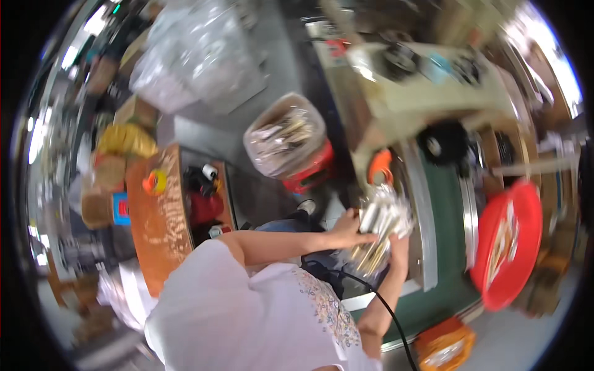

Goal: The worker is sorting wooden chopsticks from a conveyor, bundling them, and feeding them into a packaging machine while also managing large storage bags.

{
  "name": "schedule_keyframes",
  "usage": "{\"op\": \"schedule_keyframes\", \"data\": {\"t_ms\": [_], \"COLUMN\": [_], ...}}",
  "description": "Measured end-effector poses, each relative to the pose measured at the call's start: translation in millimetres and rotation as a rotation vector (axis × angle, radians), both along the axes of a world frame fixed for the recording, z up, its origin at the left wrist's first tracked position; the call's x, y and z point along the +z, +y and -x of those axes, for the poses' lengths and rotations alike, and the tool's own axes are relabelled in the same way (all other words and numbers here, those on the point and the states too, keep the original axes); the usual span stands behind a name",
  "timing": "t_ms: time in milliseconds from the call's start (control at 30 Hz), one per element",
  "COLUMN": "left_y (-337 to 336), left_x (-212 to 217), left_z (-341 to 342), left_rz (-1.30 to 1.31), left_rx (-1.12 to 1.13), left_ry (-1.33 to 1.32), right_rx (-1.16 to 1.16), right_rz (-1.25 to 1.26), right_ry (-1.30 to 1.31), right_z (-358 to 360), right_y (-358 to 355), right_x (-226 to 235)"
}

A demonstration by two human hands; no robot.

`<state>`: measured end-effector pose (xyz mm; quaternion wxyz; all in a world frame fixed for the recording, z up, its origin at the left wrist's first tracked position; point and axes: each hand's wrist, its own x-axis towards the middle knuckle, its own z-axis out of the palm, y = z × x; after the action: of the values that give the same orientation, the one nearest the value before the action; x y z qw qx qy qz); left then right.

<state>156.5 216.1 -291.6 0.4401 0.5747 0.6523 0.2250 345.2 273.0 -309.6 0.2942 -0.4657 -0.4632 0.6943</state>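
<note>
Between my two hands is a bundle of long white and tan sticks in clear plastic wrappers (385, 222); blur hides their exact kind. My left hand (348, 231) grips the bundle from its left side, with the fingers closed on it. On the other side, my right hand (399, 247) is wrapped round its right edge. An orange ring-shaped thing, perhaps a tape roll (380, 166), lies just beyond the bundle. To the left of it stands a translucent tub (253, 145) with similar wrapped sticks, resting on a red base (315, 170).
A green conveyor-like surface (442, 216) with metal rails runs along my right. Beyond it sits a red basin (532, 216) with pale pieces. An orange container (458, 340) is near its close end. A worn brown table (151, 229) stands left; large clear plastic bags (204, 55) lie farther off.
</note>
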Motion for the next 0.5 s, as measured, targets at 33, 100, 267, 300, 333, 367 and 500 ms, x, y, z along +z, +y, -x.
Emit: {"op": "schedule_keyframes", "data": {"t_ms": [33,100,267,300,333,367,500], "left_y": [11.4,3.2,-25.1,-22.0,-15.9,-3.4,28.2], "left_x": [19.9,36.6,-33.2,-55.5,-76.4,-92.3,-125.0], "left_z": [39.1,105.1,201.8,214.5,225.5,232.4,243.5], "left_rz": [-0.087,-0.106,-0.405,-0.41,-0.403,-0.368,-0.109], "left_rx": [0.158,0.542,1.296,1.288,1.265,1.45,1.92], "left_ry": [-0.267,-0.791,-1.617,-1.805,-1.994,-2.113,-2.108], "right_rx": [0.227,0.595,1.62,1.681,1.731,1.816,1.716], "right_rz": [-0.189,-0.243,-0.691,-0.784,-0.875,-0.933,-1.424], "right_ry": [-0.025,0.034,-0.468,-0.51,-0.557,-0.607,-0.504], "right_z": [46.9,179.5,442.6,467.8,487.2,502.0,502.1], "right_y": [43.4,87.6,96.0,87.7,82.3,77.6,72.3], "right_x": [23.5,86.3,97.3,76.5,51.2,17.7,-98.1]}}
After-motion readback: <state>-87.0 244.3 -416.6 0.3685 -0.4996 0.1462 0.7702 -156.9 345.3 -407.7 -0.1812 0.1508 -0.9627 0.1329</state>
